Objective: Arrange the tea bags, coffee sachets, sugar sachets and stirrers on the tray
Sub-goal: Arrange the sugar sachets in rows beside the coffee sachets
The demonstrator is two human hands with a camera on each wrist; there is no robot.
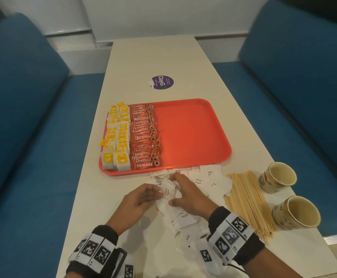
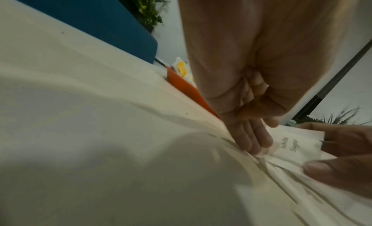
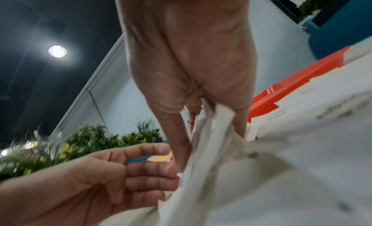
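On the long table (image 1: 163, 61) the red tray (image 1: 193, 133) holds tea bags (image 1: 116, 137) beside Nescafé sachets (image 1: 144, 137), while near it the right hand (image 1: 189, 194) grips bunched white sugar sachets (image 1: 168, 192), the left hand (image 1: 141, 199) touching them with straight fingers, wooden stirrers (image 1: 248, 199) alongside.

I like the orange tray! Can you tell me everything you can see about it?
The tray is orange-red, rectangular with rounded corners and a low raised rim, and looks like plastic. It lies flat on the pale table. Its left part holds rows of yellow-labelled tea bags and red coffee sachets; the rest is bare. White sugar sachets lie against its near edge. Neither hand touches it.
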